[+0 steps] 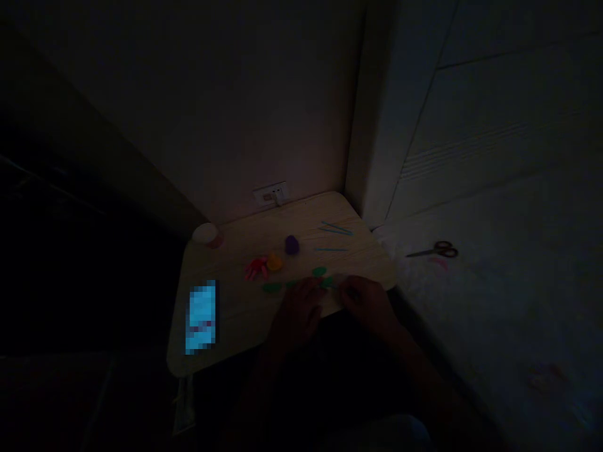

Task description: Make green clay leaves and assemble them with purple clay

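The scene is very dark. Near the front edge of a small wooden table point(235, 320), my left hand point(299, 307) is bent with its fingertips against a green leaf-shaped piece point(326, 282). My right hand point(367, 300) is closed in a pinch at that piece's right end; something pale shows at its fingertips, too dim to name. Just beyond the fingers lies another green leaf-shaped piece point(319, 271), and one more green piece point(272, 287) is left of my left hand. Farther back sit a purple lump point(292, 245), an orange-yellow lump point(274, 262) and a red-and-pink fingered shape point(257, 268).
Thin blue sticks point(331, 250) lie at the table's right. A lit phone-like screen point(201, 317) rests at the left, and a white-and-pink round container point(206, 235) at the back left corner. Scissors point(436, 250) lie on the pale surface to the right. Behind is a wall socket point(271, 193).
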Demonstrator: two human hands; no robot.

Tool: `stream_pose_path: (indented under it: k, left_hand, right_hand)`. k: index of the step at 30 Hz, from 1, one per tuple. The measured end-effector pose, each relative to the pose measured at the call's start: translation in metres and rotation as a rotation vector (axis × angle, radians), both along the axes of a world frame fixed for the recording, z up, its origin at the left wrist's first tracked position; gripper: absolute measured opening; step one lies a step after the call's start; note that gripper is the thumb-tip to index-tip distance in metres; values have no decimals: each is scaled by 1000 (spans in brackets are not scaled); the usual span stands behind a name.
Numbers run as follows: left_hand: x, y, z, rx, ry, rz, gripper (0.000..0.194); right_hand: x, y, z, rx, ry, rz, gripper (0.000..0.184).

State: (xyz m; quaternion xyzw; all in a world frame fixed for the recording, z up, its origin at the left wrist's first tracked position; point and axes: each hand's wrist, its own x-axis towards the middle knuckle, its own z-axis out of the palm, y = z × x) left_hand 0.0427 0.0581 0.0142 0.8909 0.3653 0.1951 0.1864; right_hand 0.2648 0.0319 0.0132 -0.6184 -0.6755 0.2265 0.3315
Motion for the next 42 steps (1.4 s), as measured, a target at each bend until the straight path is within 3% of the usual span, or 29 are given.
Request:
stream_pose_path:
  k: [8,21,36,42]
  left_hand:
    - [1,1,-3,-14,6,-3,45]
    - [2,0,0,-5,9,-6,43]
    - [1,0,-3,14,23,0,41]
    - [1,-1,-2,-3,34,15,56]
  right_hand:
    - [-5,-2,-13,42,4,3,11]
    - [-5,-5,-11,65,32,-35,12]
    - [0,-6,-10,-11,-38,-62,12]
    - [1,-6,-8,-12,-12,-67,13]
